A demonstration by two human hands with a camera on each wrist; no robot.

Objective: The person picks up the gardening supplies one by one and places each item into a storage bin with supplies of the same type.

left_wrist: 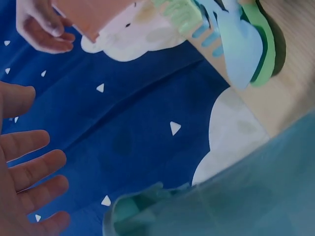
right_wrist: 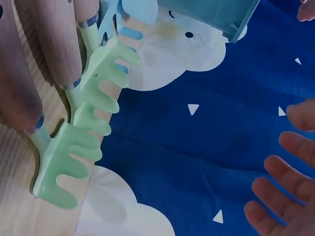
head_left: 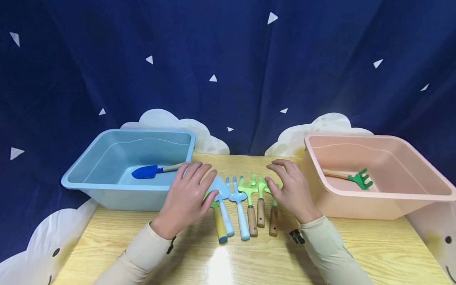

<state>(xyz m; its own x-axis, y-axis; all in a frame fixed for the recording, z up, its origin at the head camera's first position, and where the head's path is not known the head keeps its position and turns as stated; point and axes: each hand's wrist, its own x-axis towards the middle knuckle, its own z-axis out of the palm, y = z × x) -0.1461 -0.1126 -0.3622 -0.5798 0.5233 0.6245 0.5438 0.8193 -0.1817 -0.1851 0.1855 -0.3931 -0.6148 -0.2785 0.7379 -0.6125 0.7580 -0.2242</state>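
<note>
My left hand [head_left: 190, 196] is raised between the blue tub and the tools, fingers spread and holding nothing. Beside its thumb lie a light blue trowel [head_left: 226, 219] and a green tool with a yellow handle [head_left: 219, 223], its green blade [left_wrist: 268, 49] partly under the trowel. A light blue fork [head_left: 243, 221] lies to their right. Several light green rakes [head_left: 249, 189] with brown wooden handles finish the row. My right hand [head_left: 292, 190] hovers over the rightmost rake [right_wrist: 64, 167], fingers loosely bent and apart, nothing in its grasp; it partly hides that rake's head in the head view.
A blue tub [head_left: 117, 196] at left contains a dark blue trowel [head_left: 146, 172] with a wooden handle. The pink tub [head_left: 360, 206] at right contains a dark green rake [head_left: 360, 179]. Behind the wooden table [head_left: 263, 257] hangs a navy curtain [head_left: 235, 59].
</note>
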